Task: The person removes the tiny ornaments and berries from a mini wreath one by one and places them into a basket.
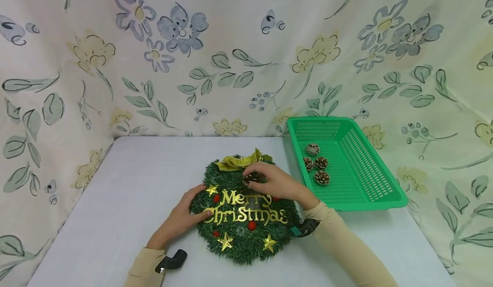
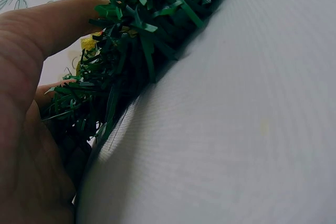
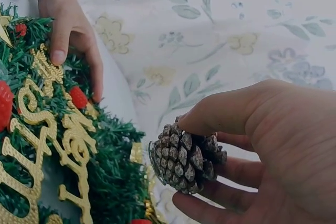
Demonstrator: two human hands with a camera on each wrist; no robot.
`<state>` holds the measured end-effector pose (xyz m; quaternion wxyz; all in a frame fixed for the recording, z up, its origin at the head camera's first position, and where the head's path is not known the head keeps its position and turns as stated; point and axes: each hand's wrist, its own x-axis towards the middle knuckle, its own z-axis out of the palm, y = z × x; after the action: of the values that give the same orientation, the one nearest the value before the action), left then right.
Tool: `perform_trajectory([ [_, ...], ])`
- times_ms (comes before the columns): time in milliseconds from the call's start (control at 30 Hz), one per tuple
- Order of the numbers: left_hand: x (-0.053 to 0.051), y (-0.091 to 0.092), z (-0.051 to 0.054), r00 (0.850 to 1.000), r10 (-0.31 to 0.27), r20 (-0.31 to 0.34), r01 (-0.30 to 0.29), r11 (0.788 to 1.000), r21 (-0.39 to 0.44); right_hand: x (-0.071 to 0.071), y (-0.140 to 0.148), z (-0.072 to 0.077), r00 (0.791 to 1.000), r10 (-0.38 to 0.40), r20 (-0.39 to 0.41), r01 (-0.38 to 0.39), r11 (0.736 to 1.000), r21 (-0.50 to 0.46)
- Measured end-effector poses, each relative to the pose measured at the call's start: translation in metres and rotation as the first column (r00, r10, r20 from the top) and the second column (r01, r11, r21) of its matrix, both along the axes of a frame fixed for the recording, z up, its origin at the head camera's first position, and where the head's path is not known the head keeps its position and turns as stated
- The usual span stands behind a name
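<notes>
A green tinsel wreath [image 1: 244,248] lies on the white tabletop, bearing gold "Merry Christmas" lettering [image 1: 246,215], gold stars [image 1: 225,241], red balls [image 1: 251,226] and a gold ribbon bow [image 1: 235,163] at its far end. My left hand [image 1: 184,215] grips the wreath's left edge, its thumb over the lettering's start and its fingers along the outer side. Between thumb and fingers, my right hand [image 1: 278,183] pinches a brown pine cone [image 3: 181,158] over the wreath's upper part, just below the bow. In the right wrist view, a thin loop shows at the cone's end.
On the right stands a green plastic basket [image 1: 346,167] with several pine cones [image 1: 322,177] gathered at its left side. A floral cloth [image 1: 239,99] hangs behind and beside the white table [image 1: 135,184].
</notes>
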<state>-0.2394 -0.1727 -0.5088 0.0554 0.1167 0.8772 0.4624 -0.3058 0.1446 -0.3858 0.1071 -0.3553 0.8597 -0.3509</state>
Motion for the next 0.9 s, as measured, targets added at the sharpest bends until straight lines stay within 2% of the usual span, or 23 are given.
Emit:
perform_trajectory([
  [400,0.0,0.0,0.0,1.0,-0.003,-0.015,0.003,1.0,-0.008,-0.002,0.013,0.011,1.0,-0.015,-0.023,0.014,0.999,-0.036],
  [900,0.001,0.001,0.002,1.0,0.002,-0.002,-0.002,1.0,-0.017,-0.003,0.038,0.025,0.997,-0.07,0.026,0.071,0.996,-0.045],
])
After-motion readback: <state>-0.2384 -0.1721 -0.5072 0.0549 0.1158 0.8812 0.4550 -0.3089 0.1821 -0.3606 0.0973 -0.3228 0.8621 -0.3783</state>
